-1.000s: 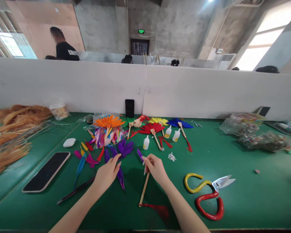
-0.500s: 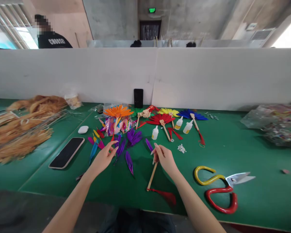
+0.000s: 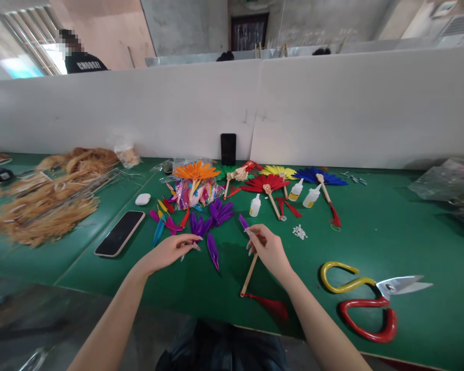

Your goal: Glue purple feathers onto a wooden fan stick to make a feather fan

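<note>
Left hand [image 3: 172, 251] has shifted in toward the near ends of the purple feather cluster [image 3: 198, 225] since half a second ago. Right hand [image 3: 268, 250] unchanged: thumb and finger pinched on a small purple feather [image 3: 243, 222], tip up and leaning left.

Left fingers bent; can't tell from where I stand whether they've got a stem. Second purple bunch [image 3: 220, 212] lies just beyond the cluster; single purple feather [image 3: 213, 252] flat on the green counter [image 3: 429, 232] between the hands.

Wooden stick [image 3: 249, 275] runs out from under the right hand toward the person, red tassel [image 3: 270, 306] at its near end. Stick's top is hidden by the hand, so can't say if it's gripped too.

Ahead: red fan [image 3: 266, 186], orange fan [image 3: 196, 171], blue fan [image 3: 313, 176], plus three white bottles [image 3: 255, 207]. White beads [image 3: 299, 232] piled right of the right hand. Scissors [image 3: 390, 288] further right, blades apart. Phone [image 3: 119, 234] flat, far left.
</note>
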The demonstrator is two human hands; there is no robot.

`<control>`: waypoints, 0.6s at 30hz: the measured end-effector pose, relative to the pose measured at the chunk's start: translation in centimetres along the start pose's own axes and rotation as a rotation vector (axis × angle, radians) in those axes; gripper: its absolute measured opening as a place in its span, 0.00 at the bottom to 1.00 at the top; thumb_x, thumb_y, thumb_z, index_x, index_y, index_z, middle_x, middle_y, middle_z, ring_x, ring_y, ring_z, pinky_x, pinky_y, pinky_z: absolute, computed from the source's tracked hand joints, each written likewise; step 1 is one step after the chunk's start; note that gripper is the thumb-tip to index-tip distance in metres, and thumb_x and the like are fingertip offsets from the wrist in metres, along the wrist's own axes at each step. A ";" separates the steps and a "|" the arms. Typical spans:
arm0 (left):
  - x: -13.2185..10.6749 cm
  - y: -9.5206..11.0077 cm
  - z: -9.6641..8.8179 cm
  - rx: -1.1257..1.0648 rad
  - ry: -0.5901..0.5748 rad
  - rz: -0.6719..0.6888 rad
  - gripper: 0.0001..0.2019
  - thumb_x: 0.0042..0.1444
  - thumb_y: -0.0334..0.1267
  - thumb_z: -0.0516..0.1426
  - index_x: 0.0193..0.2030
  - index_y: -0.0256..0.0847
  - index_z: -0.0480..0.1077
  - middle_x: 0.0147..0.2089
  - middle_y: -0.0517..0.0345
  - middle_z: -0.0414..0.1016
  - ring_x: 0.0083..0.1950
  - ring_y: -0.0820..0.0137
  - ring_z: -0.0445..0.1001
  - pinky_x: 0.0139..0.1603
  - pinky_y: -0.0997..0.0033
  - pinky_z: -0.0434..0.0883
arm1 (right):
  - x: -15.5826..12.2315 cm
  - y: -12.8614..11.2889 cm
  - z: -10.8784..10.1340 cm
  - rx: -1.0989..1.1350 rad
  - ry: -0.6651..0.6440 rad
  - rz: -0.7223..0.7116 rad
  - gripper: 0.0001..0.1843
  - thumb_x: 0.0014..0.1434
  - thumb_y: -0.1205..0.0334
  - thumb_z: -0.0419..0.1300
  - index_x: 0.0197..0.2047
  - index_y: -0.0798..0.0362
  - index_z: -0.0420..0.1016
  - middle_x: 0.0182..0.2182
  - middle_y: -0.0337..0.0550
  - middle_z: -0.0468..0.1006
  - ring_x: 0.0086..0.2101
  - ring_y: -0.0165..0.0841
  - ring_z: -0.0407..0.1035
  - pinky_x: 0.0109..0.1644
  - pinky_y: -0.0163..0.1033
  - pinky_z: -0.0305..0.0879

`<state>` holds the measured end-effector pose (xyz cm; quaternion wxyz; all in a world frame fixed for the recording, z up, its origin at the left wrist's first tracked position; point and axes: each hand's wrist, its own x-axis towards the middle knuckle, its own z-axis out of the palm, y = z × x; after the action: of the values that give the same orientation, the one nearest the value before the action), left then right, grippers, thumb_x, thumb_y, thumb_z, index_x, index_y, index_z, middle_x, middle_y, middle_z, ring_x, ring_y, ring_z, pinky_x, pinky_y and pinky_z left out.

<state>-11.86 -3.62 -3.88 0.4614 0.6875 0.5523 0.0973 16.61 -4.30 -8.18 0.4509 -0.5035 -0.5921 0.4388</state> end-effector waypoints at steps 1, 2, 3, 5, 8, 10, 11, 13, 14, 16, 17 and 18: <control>-0.1 0.1 0.1 0.003 0.015 0.007 0.21 0.58 0.47 0.48 0.57 0.47 0.65 0.50 0.52 0.73 0.35 0.71 0.69 0.32 0.75 0.65 | 0.0 -0.1 0.0 0.002 0.000 -0.003 0.13 0.59 0.50 0.53 0.37 0.52 0.67 0.20 0.37 0.71 0.18 0.28 0.66 0.23 0.32 0.64; -0.3 0.3 0.3 0.017 0.040 0.019 0.21 0.59 0.46 0.48 0.57 0.48 0.65 0.50 0.53 0.73 0.34 0.72 0.68 0.32 0.75 0.65 | -0.1 -0.1 0.0 0.010 -0.001 -0.003 0.13 0.59 0.50 0.53 0.37 0.52 0.67 0.20 0.36 0.71 0.18 0.28 0.66 0.23 0.32 0.64; -0.6 0.5 0.4 0.038 0.073 0.037 0.20 0.59 0.46 0.48 0.57 0.48 0.65 0.51 0.54 0.73 0.32 0.73 0.67 0.31 0.75 0.65 | -0.1 -0.2 0.1 0.026 -0.006 -0.001 0.14 0.59 0.49 0.53 0.37 0.52 0.67 0.19 0.36 0.71 0.18 0.28 0.66 0.22 0.32 0.64; -1.4 1.5 0.8 0.089 0.138 0.085 0.20 0.59 0.44 0.49 0.58 0.50 0.63 0.51 0.55 0.73 0.28 0.76 0.65 0.29 0.76 0.64 | -0.2 -0.4 0.3 0.086 -0.036 0.012 0.15 0.58 0.48 0.54 0.36 0.52 0.68 0.18 0.36 0.70 0.18 0.27 0.65 0.22 0.32 0.64; -2.7 3.7 2.0 0.147 0.166 0.202 0.21 0.59 0.42 0.49 0.60 0.51 0.61 0.52 0.55 0.72 0.29 0.76 0.65 0.28 0.77 0.65 | -0.3 -0.7 0.6 0.213 -0.147 0.026 0.19 0.58 0.45 0.53 0.36 0.54 0.71 0.18 0.36 0.71 0.18 0.27 0.66 0.22 0.31 0.64; -3.1 5.3 3.4 0.151 0.114 0.293 0.20 0.59 0.39 0.49 0.59 0.53 0.62 0.53 0.56 0.70 0.35 0.74 0.69 0.35 0.76 0.68 | -0.3 -1.0 0.7 0.288 -0.211 0.015 0.22 0.59 0.44 0.51 0.39 0.55 0.73 0.21 0.39 0.73 0.23 0.29 0.69 0.22 0.31 0.65; -3.2 6.0 4.2 0.161 0.077 0.324 0.20 0.59 0.37 0.49 0.59 0.53 0.62 0.54 0.56 0.70 0.38 0.73 0.70 0.38 0.75 0.69 | -0.3 -1.1 0.7 0.311 -0.230 0.004 0.23 0.58 0.43 0.51 0.40 0.55 0.74 0.24 0.41 0.75 0.25 0.29 0.70 0.23 0.31 0.65; -2.9 7.0 5.6 0.183 0.031 0.371 0.21 0.59 0.35 0.48 0.59 0.54 0.63 0.54 0.57 0.70 0.45 0.71 0.70 0.46 0.72 0.68 | -0.4 -1.5 0.7 0.351 -0.237 -0.009 0.23 0.57 0.43 0.53 0.39 0.54 0.75 0.29 0.43 0.77 0.27 0.29 0.70 0.26 0.32 0.67; -2.7 7.3 6.3 0.193 0.015 0.388 0.21 0.59 0.34 0.48 0.59 0.54 0.63 0.55 0.58 0.70 0.48 0.69 0.70 0.49 0.70 0.67 | -0.4 -1.6 0.6 0.368 -0.227 -0.005 0.22 0.57 0.44 0.54 0.38 0.55 0.76 0.30 0.43 0.77 0.27 0.29 0.70 0.27 0.32 0.67; -2.1 7.5 7.1 0.195 -0.021 0.416 0.22 0.60 0.33 0.47 0.60 0.55 0.61 0.56 0.58 0.68 0.51 0.69 0.68 0.52 0.69 0.66 | -0.4 -1.9 0.4 0.401 -0.193 0.016 0.21 0.56 0.45 0.56 0.34 0.56 0.77 0.28 0.43 0.77 0.25 0.28 0.69 0.27 0.32 0.66; -1.8 7.5 7.3 0.187 -0.048 0.422 0.23 0.60 0.33 0.47 0.61 0.56 0.60 0.56 0.58 0.68 0.49 0.69 0.69 0.52 0.69 0.66 | -0.3 -2.0 0.3 0.414 -0.167 0.027 0.21 0.56 0.45 0.56 0.32 0.56 0.77 0.26 0.43 0.77 0.25 0.28 0.68 0.27 0.32 0.65; -1.6 7.5 7.2 0.174 -0.073 0.423 0.23 0.60 0.34 0.47 0.61 0.57 0.58 0.57 0.58 0.67 0.46 0.70 0.70 0.51 0.69 0.67 | -0.2 -2.0 0.1 0.421 -0.138 0.036 0.22 0.56 0.45 0.56 0.30 0.57 0.76 0.24 0.42 0.76 0.23 0.27 0.67 0.26 0.32 0.64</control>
<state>-2.76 -8.51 -1.73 0.3896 0.8281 0.3852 0.1190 16.08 -4.77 -6.26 0.4967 -0.3774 -0.5079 0.5940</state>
